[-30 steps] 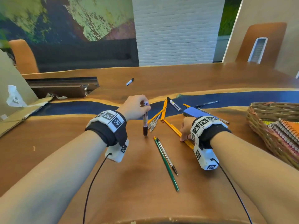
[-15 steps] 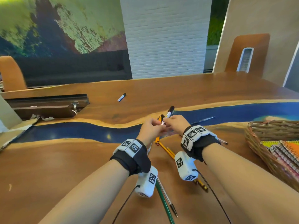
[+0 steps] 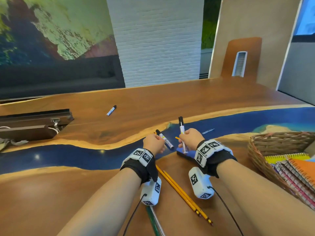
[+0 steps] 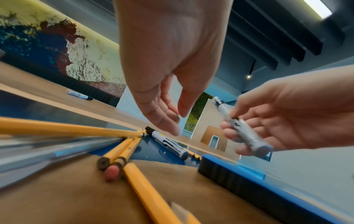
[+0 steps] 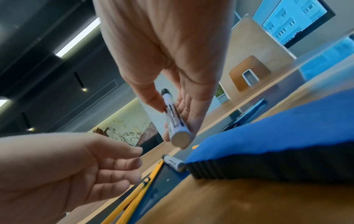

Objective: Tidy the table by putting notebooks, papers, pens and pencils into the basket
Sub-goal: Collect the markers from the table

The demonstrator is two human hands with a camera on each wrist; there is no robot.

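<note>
My right hand (image 3: 189,138) pinches a white marker (image 3: 181,132) with a black cap between thumb and fingers and holds it nearly upright above the table. The right wrist view shows the thumb pressed on the marker's barrel (image 5: 175,121). My left hand (image 3: 156,143) hovers with relaxed fingers (image 4: 168,125), holding nothing, just over a second marker (image 4: 168,144) that lies on the blue strip. Two yellow pencils (image 3: 179,188) lie between my wrists. The wicker basket (image 3: 272,142) stands at the right with spiral notebooks (image 3: 298,172) in it.
A blue-topped eraser block (image 3: 183,155) lies under my right hand. A green pencil and a pen (image 3: 153,220) lie near the front edge. A third marker (image 3: 111,110) lies far back, a pen (image 3: 208,131) lies on the blue strip, and a dark case (image 3: 34,123) stands at the left.
The marker went from my left hand to my right hand. My left hand let go and now hovers open; the hands have drawn apart.
</note>
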